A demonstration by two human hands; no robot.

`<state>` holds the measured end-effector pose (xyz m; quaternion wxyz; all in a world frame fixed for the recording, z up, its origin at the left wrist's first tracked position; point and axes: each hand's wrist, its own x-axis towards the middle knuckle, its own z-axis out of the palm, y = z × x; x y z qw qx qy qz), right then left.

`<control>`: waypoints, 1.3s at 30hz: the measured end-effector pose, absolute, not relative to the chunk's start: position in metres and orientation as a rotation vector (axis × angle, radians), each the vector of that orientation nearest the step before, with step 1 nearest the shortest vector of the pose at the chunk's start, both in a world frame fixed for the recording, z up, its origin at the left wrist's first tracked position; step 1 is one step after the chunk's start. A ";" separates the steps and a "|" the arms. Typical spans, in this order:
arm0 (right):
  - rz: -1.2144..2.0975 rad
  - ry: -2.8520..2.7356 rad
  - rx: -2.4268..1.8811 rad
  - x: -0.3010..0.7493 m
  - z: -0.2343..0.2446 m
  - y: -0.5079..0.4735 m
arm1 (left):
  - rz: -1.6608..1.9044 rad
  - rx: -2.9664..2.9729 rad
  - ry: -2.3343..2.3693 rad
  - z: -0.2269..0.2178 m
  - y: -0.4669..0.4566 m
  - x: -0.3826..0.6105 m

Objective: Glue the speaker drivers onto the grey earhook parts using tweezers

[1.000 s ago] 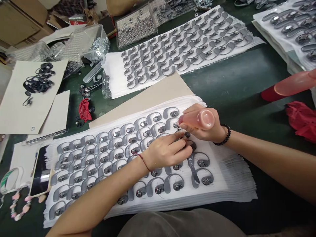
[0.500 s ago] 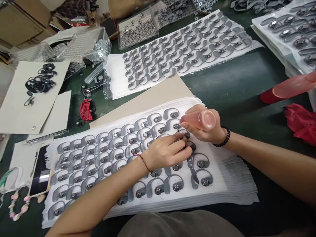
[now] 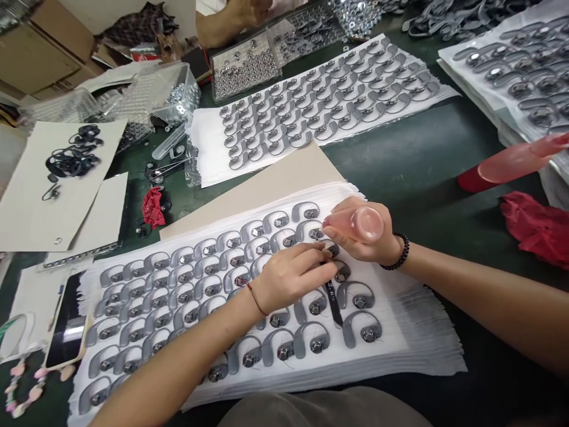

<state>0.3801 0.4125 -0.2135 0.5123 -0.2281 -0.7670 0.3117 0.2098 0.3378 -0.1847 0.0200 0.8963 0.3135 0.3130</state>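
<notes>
My right hand (image 3: 368, 234) is closed around a squeeze bottle (image 3: 351, 224) of pinkish-red liquid, its round base facing me and its tip pointing down and left. Just left of it, my left hand (image 3: 297, 276) pinches black tweezers (image 3: 333, 303), whose rear end sticks out toward me below the fingers. The tweezer tips are hidden by the fingers, close to the bottle's tip. Both hands are over grey hook-shaped pieces (image 3: 349, 332) with round metal parts and fine wires. These lie in rows on a stack of white sheets (image 3: 400, 332).
Another white sheet (image 3: 207, 142) of hook pieces lies behind. A second red bottle (image 3: 502, 166) and a red cloth (image 3: 533, 228) are on the right. At left are a phone (image 3: 66, 326) and cardboard (image 3: 26, 196) with dark parts. Another person's arm (image 3: 226, 24) reaches in at the back.
The tweezers' rear end has swung slightly left and up, and my left hand has shifted slightly left. The bottle stays near the same spot. The whole view has tilted a little.
</notes>
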 end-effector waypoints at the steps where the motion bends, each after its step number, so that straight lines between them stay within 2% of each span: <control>1: 0.755 -1.838 -0.548 0.380 -0.214 0.413 | 0.993 2.715 1.014 -0.185 0.338 0.208; 9: 0.850 -1.784 -0.526 0.380 -0.213 0.413 | 1.114 2.087 1.313 -0.181 0.349 0.202; 16: 0.848 -1.753 -0.503 0.380 -0.210 0.414 | 1.041 1.749 1.518 -0.177 0.358 0.204; 21: 1.013 -1.861 -0.441 0.381 -0.205 0.417 | 0.984 1.602 1.519 -0.175 0.366 0.204; 29: 0.641 -2.000 -0.463 0.383 -0.215 0.415 | 0.936 1.561 1.491 -0.172 0.375 0.205; 39: 0.618 -2.027 -0.444 0.382 -0.214 0.414 | 0.902 1.634 1.492 -0.170 0.375 0.205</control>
